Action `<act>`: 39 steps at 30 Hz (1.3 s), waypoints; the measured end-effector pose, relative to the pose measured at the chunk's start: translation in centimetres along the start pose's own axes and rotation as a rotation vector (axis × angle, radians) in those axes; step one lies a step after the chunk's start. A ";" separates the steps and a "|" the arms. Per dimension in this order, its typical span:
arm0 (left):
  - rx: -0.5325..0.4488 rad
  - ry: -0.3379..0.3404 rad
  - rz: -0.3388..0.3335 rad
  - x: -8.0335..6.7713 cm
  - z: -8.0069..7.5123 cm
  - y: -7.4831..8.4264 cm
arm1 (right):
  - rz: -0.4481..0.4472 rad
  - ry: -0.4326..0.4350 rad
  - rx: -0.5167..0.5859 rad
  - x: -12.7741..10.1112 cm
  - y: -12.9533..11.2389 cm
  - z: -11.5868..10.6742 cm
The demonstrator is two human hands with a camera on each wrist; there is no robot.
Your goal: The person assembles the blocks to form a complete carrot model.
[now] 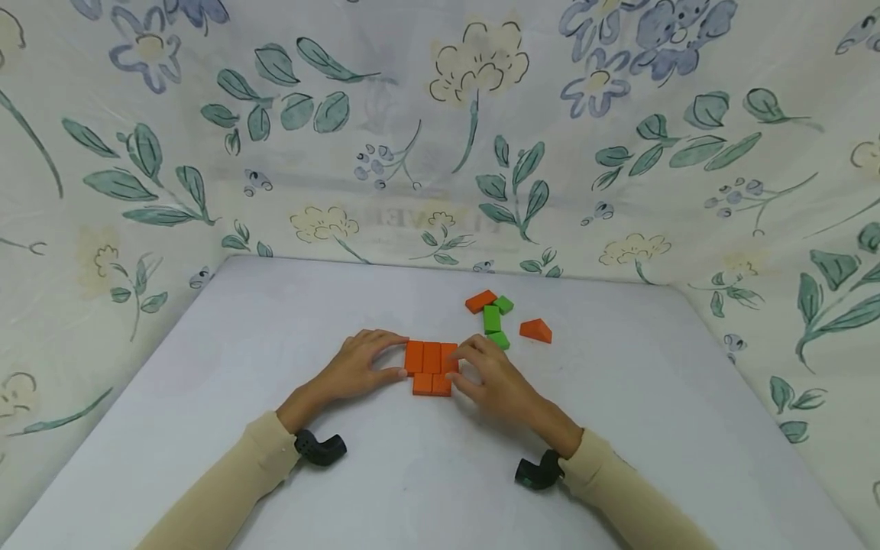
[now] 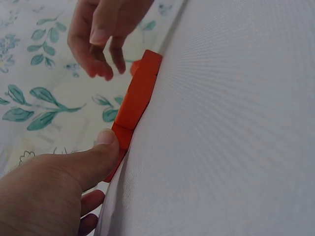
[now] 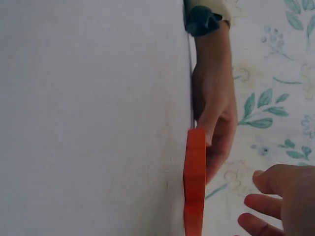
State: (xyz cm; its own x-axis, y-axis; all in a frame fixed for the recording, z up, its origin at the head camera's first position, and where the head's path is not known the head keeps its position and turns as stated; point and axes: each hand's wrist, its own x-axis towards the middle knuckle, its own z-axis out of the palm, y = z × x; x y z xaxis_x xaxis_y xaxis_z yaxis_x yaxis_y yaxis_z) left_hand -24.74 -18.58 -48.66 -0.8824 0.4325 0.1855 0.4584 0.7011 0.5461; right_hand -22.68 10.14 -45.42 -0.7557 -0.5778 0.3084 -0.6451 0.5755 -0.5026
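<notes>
Flat orange blocks (image 1: 431, 357) lie together on the white table, three upright ones side by side above two shorter ones. At their left edge, the thumb and forefinger of my left hand (image 1: 357, 365) touch the far and near corners. In the left wrist view, the left thumb (image 2: 107, 137) rests against an orange block (image 2: 138, 101). My right hand (image 1: 498, 380) hovers over the right side, its fingers loosely bent and apart. The right wrist view shows a gap between the right fingers (image 3: 263, 204) and the orange block row (image 3: 195, 177), with nothing held.
Behind the right hand lie an orange rectangular block (image 1: 480, 301), green blocks (image 1: 492, 319) and an orange wedge-like block (image 1: 536, 330). A floral cloth (image 1: 440, 153) stands around the back and sides of the table (image 1: 330, 298).
</notes>
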 end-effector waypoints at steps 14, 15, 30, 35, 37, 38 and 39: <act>-0.009 -0.006 -0.024 -0.4 0.5 -0.2 | 0.171 -0.006 -0.086 5.8 6.0 -6.0; -0.010 -0.007 -0.023 -0.4 0.6 -0.1 | 0.174 -0.020 -0.108 6.2 6.5 -6.3; 0.022 -0.004 -0.003 -0.1 0.1 0.0 | 0.355 -0.414 -0.326 10.6 9.9 -6.0; 0.014 -0.014 -0.024 -0.2 0.4 -0.3 | 0.356 -0.434 -0.365 11.3 10.1 -5.5; 0.015 -0.012 -0.023 -0.1 0.4 -0.3 | 0.344 -0.428 -0.374 11.4 10.2 -5.4; 0.016 -0.013 -0.023 -0.1 0.4 -0.3 | 0.337 -0.425 -0.382 11.4 10.2 -5.3; 0.017 -0.014 -0.020 -0.1 0.3 -0.2 | 0.329 -0.423 -0.384 11.4 10.2 -5.3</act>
State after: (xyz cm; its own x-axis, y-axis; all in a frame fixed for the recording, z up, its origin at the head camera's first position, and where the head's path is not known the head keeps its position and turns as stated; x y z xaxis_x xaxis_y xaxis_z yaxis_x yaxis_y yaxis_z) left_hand -24.69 -18.63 -49.07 -0.8897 0.4262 0.1635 0.4429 0.7191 0.5355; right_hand -38.49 12.47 -42.73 -0.8611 -0.4694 -0.1954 -0.4421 0.8811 -0.1682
